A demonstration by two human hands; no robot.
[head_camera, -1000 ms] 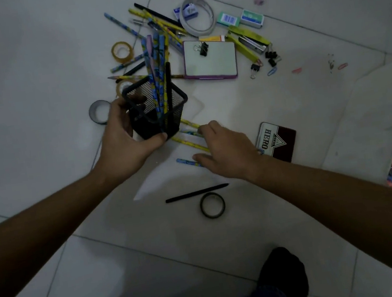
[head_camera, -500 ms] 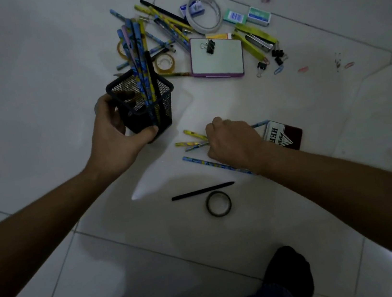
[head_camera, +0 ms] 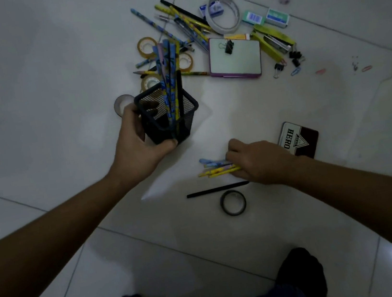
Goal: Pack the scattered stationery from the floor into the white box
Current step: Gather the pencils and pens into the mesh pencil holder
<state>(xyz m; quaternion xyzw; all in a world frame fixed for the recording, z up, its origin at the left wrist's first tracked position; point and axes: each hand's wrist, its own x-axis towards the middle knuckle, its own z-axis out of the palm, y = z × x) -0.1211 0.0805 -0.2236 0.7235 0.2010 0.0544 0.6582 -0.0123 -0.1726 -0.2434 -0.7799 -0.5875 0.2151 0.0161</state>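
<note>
My left hand (head_camera: 139,143) grips a black mesh pencil holder (head_camera: 169,117), held above the floor and tilted, with several blue and yellow pencils (head_camera: 169,76) sticking out of it. My right hand (head_camera: 260,162) is closed around a bundle of blue and yellow pencils (head_camera: 215,168) lying low on the floor tile. A black pen (head_camera: 216,189) and a black tape ring (head_camera: 233,202) lie just in front of that hand. No white box is in view.
A heap of stationery lies farther out: loose pencils (head_camera: 185,24), tape rolls (head_camera: 146,47), a purple-edged whiteboard (head_camera: 235,58), staplers (head_camera: 273,41), staple boxes (head_camera: 277,17), binder clips (head_camera: 295,57). A dark "HERO" tin (head_camera: 299,140) sits right of my right hand. My feet (head_camera: 300,269) are at the bottom.
My right hand has gathered the scattered pencils into one bundle and closed on them. My left hand kept hold of the mesh holder, shifting it slightly.
</note>
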